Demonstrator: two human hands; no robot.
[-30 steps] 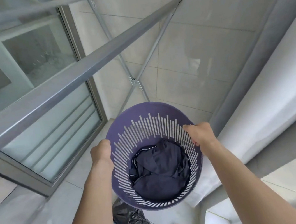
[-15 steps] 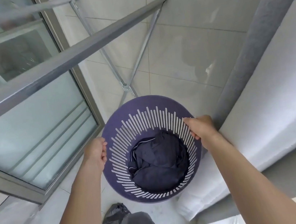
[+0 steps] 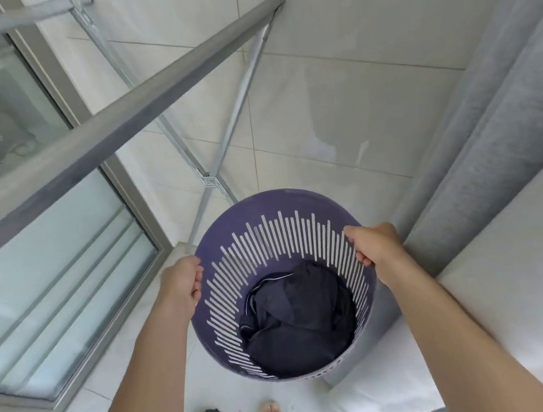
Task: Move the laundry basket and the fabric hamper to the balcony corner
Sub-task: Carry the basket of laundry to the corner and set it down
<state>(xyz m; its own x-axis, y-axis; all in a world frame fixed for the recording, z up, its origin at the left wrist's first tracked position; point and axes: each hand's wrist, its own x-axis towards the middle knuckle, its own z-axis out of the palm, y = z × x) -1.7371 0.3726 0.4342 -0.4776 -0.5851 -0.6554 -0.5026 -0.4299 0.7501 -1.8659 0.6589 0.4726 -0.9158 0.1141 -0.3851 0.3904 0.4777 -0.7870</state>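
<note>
Lowered since a second ago, the round purple laundry basket (image 3: pixel 264 213), slotted with pale vertical slits, hangs near the corner wall, mouth tilted toward the camera. Dark clothes (image 3: pixel 297 309) fill its bottom. Left hand (image 3: pixel 182 283) and right hand (image 3: pixel 377 249) clamp opposite rims. No writing readable.

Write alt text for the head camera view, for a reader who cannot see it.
Seen from above, a person's left hand and right hand grip opposite sides of the rim of a purple slotted laundry basket holding dark clothes. It hangs over a pale tiled floor, beside a metal drying rack and a glass door.
</note>
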